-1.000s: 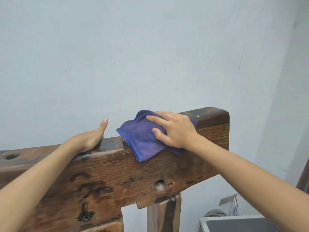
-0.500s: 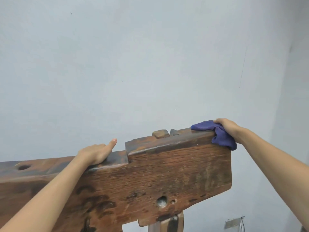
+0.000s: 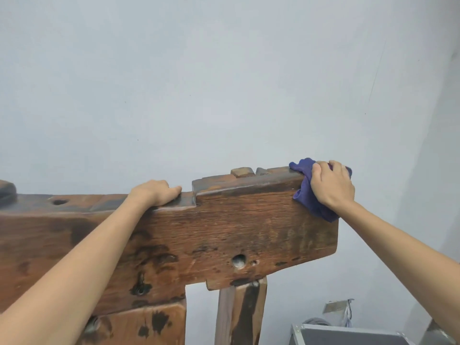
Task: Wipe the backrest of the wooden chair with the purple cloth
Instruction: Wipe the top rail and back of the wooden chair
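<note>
Purple cloth (image 3: 311,195) now lower over backrest (image 3: 249,220) corner, crumpled, under gripping right hand (image 3: 331,185); left hand (image 3: 155,191) flat.

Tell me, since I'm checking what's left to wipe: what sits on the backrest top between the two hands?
In the head view, between the left hand and the right hand on the purple cloth, bare wood: a raised step and a small block.

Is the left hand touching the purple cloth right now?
Apart. The head view shows the left hand resting on the backrest's lower step, with bare wood between it and the purple cloth under the right hand.
</note>
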A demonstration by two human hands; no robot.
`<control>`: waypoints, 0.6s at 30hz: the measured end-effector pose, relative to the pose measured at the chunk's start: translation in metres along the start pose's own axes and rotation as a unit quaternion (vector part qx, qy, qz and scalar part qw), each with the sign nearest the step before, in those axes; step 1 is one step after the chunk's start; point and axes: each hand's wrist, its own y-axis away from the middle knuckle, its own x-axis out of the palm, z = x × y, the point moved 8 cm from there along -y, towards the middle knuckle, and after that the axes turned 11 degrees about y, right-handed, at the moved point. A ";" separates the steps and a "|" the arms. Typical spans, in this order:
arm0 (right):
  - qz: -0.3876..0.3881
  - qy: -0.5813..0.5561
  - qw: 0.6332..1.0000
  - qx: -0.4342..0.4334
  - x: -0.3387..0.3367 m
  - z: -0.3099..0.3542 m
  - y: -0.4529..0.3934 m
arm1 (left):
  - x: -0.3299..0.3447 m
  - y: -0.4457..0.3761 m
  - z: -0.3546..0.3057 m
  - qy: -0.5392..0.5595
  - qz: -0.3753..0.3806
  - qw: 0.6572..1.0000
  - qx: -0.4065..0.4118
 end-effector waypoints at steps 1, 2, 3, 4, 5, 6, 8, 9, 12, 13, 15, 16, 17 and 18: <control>-0.021 0.028 0.999 -0.033 -0.004 0.013 0.002 | -0.001 0.001 0.000 0.003 -0.004 1.000 -0.003; -0.029 0.056 0.995 -0.079 -0.005 0.029 0.003 | -0.001 0.002 0.000 0.004 -0.006 1.000 -0.006; -0.016 0.079 0.988 -0.131 -0.004 0.047 0.005 | -0.001 0.003 0.000 0.006 -0.006 1.000 -0.009; 0.017 0.083 0.981 -0.172 0.001 0.065 0.006 | -0.001 0.003 0.000 0.008 -0.006 1.000 -0.012; 0.064 0.082 0.974 -0.202 0.007 0.081 0.006 | 0.000 0.003 -0.001 0.010 -0.007 1.000 -0.012; 0.115 0.079 0.965 -0.220 0.014 0.099 0.006 | 0.000 0.003 -0.001 0.009 -0.009 1.000 -0.011; 0.192 0.081 0.947 -0.245 0.027 0.135 0.007 | -0.001 0.003 -0.001 0.006 -0.014 1.000 -0.010; 0.223 0.086 0.937 -0.255 0.035 0.153 0.008 | -0.003 0.003 0.000 0.005 -0.017 1.000 -0.010; 0.309 0.075 0.912 -0.259 0.056 0.190 0.011 | -0.003 0.003 -0.002 -0.001 -0.016 1.000 -0.010; 0.323 0.065 0.907 -0.261 0.059 0.199 0.012 | -0.003 0.003 -0.002 0.000 -0.011 1.000 -0.015; 0.335 0.014 0.901 -0.274 0.061 0.217 0.017 | -0.003 0.003 -0.002 0.002 -0.001 1.000 -0.025; 0.345 -0.022 0.894 -0.285 0.063 0.228 0.023 | -0.003 0.003 -0.003 0.003 0.002 1.000 -0.028; 0.354 -0.052 0.884 -0.300 0.063 0.241 0.034 | -0.003 0.004 -0.004 0.004 0.003 1.000 -0.030; 0.362 -0.079 0.870 -0.326 0.062 0.256 0.048 | -0.003 0.005 -0.004 0.006 0.002 0.999 -0.031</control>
